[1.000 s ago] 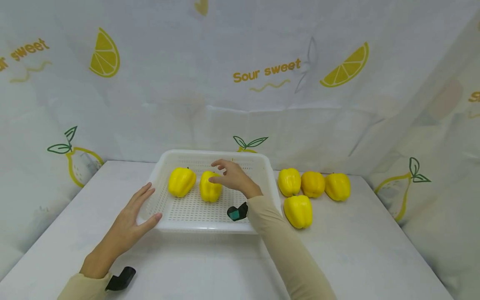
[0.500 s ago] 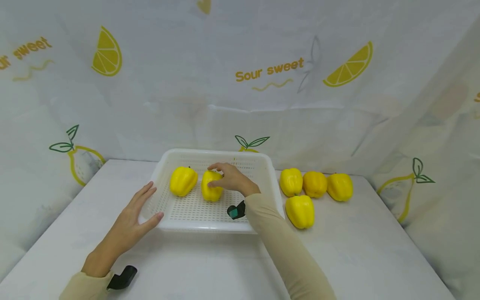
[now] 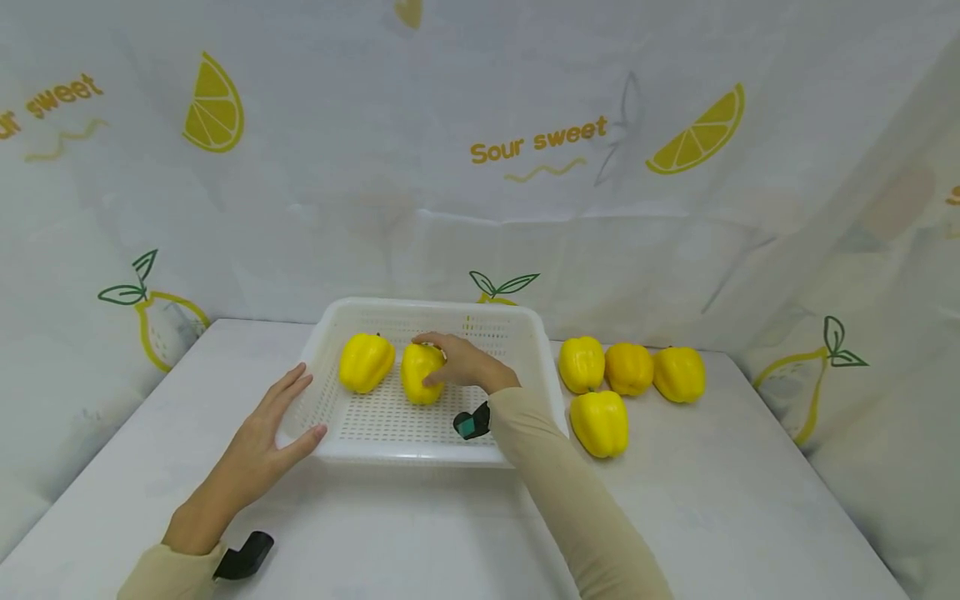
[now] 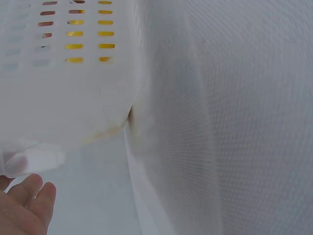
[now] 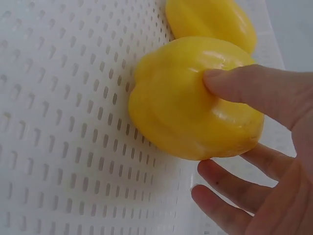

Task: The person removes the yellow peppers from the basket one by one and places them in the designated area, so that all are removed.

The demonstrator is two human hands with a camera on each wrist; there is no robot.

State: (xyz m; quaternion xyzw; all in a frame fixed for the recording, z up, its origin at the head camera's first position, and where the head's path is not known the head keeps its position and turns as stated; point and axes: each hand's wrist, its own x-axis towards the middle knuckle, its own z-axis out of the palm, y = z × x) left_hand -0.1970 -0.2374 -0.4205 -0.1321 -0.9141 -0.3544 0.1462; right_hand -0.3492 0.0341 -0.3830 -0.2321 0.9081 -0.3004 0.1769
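Observation:
A white perforated plastic basket (image 3: 420, 453) stands on the table with two yellow bell peppers inside. My right hand (image 3: 467, 363) reaches in and grips the right-hand yellow bell pepper (image 3: 420, 377). In the right wrist view, the thumb presses on one side of this pepper (image 5: 181, 112) and the fingers curl round the other. The second yellow bell pepper (image 3: 366, 363) lies to its left. My left hand (image 3: 255, 446) is spread at the basket's left end, thumb near the front corner. In the left wrist view, its fingertips (image 4: 45, 196) are right at the basket's rim (image 4: 29, 164).
To the right of the basket, on the white table (image 3: 697, 492), sit several more yellow bell peppers: one in front (image 3: 600, 423), and a row behind it, including a darker yellow pepper (image 3: 630, 369). A lemon-printed cloth (image 3: 360, 242) hangs behind the table.
My right hand has lowered onto the right-hand pepper in the basket, and its fingers have closed in round it. The left hand stays at the basket's left end.

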